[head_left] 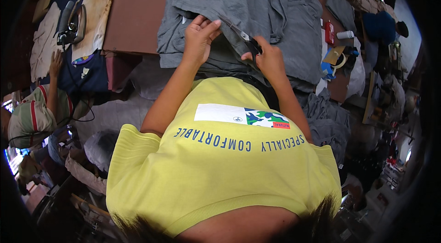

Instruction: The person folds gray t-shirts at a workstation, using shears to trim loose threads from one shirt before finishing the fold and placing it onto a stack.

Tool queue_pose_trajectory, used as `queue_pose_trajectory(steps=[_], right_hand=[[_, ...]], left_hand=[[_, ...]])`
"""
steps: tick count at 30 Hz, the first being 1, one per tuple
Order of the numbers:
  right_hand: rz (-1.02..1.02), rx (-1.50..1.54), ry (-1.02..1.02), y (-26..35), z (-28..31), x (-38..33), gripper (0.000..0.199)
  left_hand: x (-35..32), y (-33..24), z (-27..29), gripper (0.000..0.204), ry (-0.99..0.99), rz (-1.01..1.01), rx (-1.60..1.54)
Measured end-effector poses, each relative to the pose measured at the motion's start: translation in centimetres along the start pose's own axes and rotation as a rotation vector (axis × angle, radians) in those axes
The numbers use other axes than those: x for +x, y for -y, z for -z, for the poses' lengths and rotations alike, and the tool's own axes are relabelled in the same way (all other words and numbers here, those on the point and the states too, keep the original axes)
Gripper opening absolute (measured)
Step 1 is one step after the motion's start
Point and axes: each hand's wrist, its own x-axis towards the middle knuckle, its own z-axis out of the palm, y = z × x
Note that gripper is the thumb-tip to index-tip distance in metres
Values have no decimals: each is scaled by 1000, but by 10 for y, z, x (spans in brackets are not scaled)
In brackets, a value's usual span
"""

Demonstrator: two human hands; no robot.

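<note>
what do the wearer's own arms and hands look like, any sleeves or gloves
The left hand and right hand are bare, without gloves. Both forearms are uncovered too; the yellow shirt has short, wide sleeves in the same yellow.

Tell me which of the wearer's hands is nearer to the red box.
Right. The right hand, holding the scissors, is left of the red box; the left hand, at the grey cloth, is farther left.
</note>
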Motion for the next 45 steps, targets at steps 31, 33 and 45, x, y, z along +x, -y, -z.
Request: queue_pose_trajectory(steps=[31, 33, 45], right_hand=[[-46, -4, 171, 33, 5, 35, 69], [-3, -5, 136, 33, 3, 37, 65], [61, -3, 76, 17, -8, 35, 58]], left_hand=[[13, -10, 10, 32, -26, -104, 35], [13, -10, 10, 32, -28, -96, 35], [20, -17, 16, 27, -51, -131, 9]])
